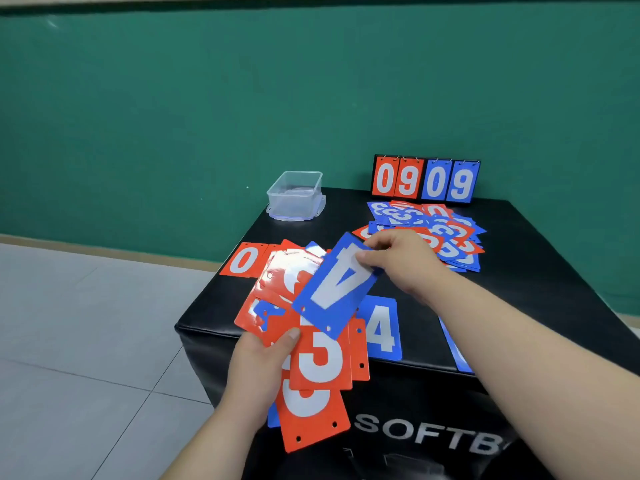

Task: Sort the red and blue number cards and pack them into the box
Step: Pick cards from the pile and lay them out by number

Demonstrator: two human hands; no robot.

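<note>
My left hand [263,368] grips a fanned bunch of cards [318,372], mostly red with white 3s and some blue ones among them, held over the near left edge of the black block. My right hand [398,261] pinches the far end of a blue 4 card [337,289] that lies across the top of the fan. A red 0 card [244,260] lies flat at the block's left edge. Another blue 4 card [381,329] lies flat near the front. A mixed heap of red and blue cards [433,230] sits at the far right. The clear plastic box [295,195] stands empty at the far left corner.
A small flip scoreboard [426,180] reading 09 in red and 09 in blue stands at the back. The black padded block [519,289] bears everything; a further blue card [455,348] shows under my right forearm. Grey floor tiles lie left, a green wall behind.
</note>
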